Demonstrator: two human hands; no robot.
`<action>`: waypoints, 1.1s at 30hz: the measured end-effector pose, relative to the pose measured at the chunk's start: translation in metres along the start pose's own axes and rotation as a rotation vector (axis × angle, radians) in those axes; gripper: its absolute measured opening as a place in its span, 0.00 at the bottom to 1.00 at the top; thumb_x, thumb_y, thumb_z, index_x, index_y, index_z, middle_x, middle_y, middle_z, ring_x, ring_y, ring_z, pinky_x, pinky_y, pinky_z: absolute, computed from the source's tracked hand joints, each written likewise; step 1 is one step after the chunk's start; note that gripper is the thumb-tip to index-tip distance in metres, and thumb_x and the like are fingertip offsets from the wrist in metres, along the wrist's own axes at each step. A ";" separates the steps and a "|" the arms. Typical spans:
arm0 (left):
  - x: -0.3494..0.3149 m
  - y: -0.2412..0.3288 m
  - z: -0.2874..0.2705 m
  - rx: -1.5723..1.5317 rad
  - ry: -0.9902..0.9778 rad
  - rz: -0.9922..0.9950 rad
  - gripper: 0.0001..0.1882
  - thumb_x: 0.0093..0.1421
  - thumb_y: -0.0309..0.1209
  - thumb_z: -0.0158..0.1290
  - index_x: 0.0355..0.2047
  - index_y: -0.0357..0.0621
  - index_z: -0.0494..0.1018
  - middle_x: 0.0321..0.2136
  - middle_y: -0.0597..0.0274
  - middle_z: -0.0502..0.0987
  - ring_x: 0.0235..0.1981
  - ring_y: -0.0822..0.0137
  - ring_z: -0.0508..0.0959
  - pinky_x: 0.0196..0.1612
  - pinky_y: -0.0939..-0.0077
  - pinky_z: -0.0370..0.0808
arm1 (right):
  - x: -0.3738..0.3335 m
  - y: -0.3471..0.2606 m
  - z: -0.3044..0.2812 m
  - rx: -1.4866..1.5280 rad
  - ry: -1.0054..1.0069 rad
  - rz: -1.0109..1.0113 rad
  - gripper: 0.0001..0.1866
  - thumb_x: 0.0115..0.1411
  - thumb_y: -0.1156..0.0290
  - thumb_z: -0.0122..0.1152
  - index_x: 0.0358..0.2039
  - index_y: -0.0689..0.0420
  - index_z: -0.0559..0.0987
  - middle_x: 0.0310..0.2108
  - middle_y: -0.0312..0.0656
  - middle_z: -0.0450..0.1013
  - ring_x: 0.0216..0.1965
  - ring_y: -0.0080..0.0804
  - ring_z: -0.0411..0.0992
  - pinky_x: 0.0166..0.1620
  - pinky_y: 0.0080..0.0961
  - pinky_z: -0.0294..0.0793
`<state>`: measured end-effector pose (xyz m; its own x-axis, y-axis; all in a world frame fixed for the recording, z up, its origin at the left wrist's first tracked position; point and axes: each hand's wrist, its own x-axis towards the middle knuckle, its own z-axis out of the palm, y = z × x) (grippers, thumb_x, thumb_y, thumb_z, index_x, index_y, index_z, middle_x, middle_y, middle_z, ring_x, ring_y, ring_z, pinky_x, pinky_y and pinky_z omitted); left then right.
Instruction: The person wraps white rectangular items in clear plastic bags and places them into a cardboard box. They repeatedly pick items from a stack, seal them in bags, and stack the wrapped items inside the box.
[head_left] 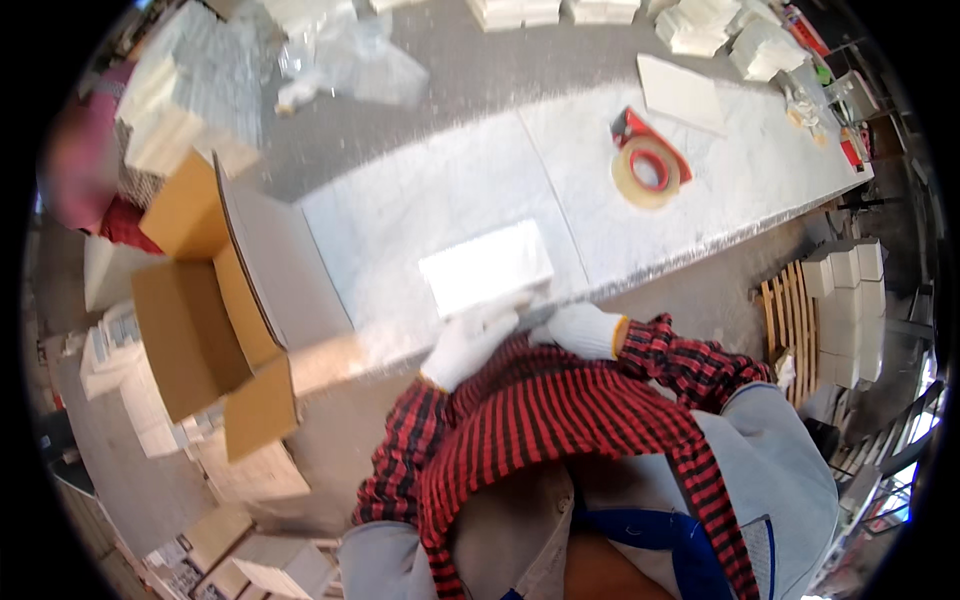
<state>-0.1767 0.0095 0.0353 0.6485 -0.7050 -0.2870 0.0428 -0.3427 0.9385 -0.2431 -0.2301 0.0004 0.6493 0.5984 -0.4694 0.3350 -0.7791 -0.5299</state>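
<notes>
White block (490,265) lay just beyond left hand (466,346); grip of left or right hand (585,330) could not be told. Carton (185,335), left of hands, already stood unfolded, flaps not yet closed; tape dispenser (630,175), beyond right hand, lay untouched.

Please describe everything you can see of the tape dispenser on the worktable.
The tape dispenser has a red frame, material uncertain, and a roll of tan tape around a red core. It lies on its side on the white tabletop, roll end toward the person, with a white slab beyond it. Neither the left hand nor the right hand touches it. Its cutting edge is indistinct.
</notes>
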 end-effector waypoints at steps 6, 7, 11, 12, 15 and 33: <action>0.000 -0.003 -0.004 -0.042 -0.032 0.020 0.22 0.73 0.35 0.52 0.64 0.42 0.74 0.62 0.56 0.79 0.64 0.62 0.77 0.68 0.72 0.69 | -0.038 0.017 -0.152 0.257 0.274 -0.290 0.20 0.70 0.59 0.61 0.59 0.51 0.81 0.51 0.49 0.81 0.51 0.46 0.80 0.58 0.37 0.76; 0.002 -0.013 -0.004 -0.046 -0.052 0.023 0.22 0.73 0.34 0.52 0.65 0.42 0.74 0.62 0.56 0.79 0.64 0.63 0.76 0.68 0.72 0.69 | -0.045 0.015 -0.192 0.196 0.456 -0.299 0.22 0.69 0.59 0.62 0.60 0.54 0.80 0.52 0.48 0.81 0.52 0.44 0.80 0.58 0.36 0.76; 0.003 0.006 -0.014 -0.041 -0.081 -0.020 0.22 0.75 0.33 0.50 0.66 0.41 0.73 0.62 0.55 0.79 0.64 0.64 0.76 0.68 0.74 0.67 | -0.016 0.047 -0.344 0.144 0.908 -0.017 0.28 0.65 0.60 0.68 0.63 0.57 0.77 0.56 0.50 0.80 0.56 0.39 0.79 0.59 0.34 0.77; 0.005 -0.001 -0.013 -0.097 -0.095 -0.058 0.22 0.74 0.34 0.51 0.66 0.43 0.73 0.62 0.55 0.79 0.63 0.64 0.76 0.68 0.73 0.67 | 0.001 0.062 -0.377 0.132 1.055 0.007 0.30 0.64 0.60 0.68 0.65 0.56 0.75 0.57 0.50 0.79 0.58 0.38 0.78 0.59 0.34 0.77; 0.004 -0.025 0.003 -0.236 0.011 -0.029 0.21 0.73 0.30 0.53 0.64 0.45 0.75 0.58 0.55 0.81 0.57 0.65 0.79 0.62 0.73 0.72 | 0.057 0.153 -0.482 -0.115 1.164 0.228 0.36 0.59 0.53 0.70 0.66 0.54 0.75 0.63 0.53 0.74 0.62 0.50 0.73 0.65 0.40 0.72; 0.023 -0.003 0.011 -0.327 0.149 -0.229 0.18 0.73 0.30 0.52 0.61 0.42 0.77 0.57 0.55 0.82 0.57 0.65 0.79 0.63 0.72 0.72 | 0.163 0.252 -0.624 -0.650 0.916 -0.030 0.37 0.68 0.40 0.57 0.65 0.56 0.73 0.54 0.57 0.75 0.55 0.58 0.73 0.58 0.48 0.72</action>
<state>-0.1698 -0.0127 0.0235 0.6957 -0.5280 -0.4870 0.4222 -0.2479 0.8720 0.3729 -0.4457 0.2310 0.8022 0.4640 0.3758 0.4777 -0.8763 0.0623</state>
